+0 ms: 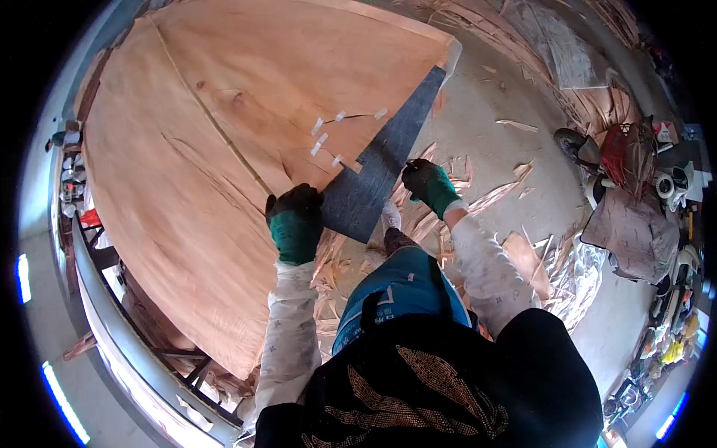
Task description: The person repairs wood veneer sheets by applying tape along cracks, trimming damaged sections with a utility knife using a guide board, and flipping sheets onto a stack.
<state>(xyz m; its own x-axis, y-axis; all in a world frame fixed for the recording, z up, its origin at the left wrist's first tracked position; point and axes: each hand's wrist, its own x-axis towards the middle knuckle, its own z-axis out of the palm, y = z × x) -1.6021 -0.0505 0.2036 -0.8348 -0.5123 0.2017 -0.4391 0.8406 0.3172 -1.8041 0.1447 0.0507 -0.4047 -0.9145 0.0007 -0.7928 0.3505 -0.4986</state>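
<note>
My left hand (296,222), in a green and black glove, is closed around the near end of a long thin stick (213,119) that stretches across a large wood veneer sheet (149,164). Curled fingers show on my right hand (430,185), gloved alike, just off the right edge of a dark grey board (373,175). What they hold, if anything, is hidden. The board shows along the veneer's right side. Several short white tape pieces (320,144) lie on the veneer near a dark split and a small notch.
Veneer scraps (515,179) litter the floor on the right. Clear plastic sheeting (579,276) lies lower right. A parked vehicle with a brown cover (635,231) stands at the far right. A metal frame (142,328) runs along the left.
</note>
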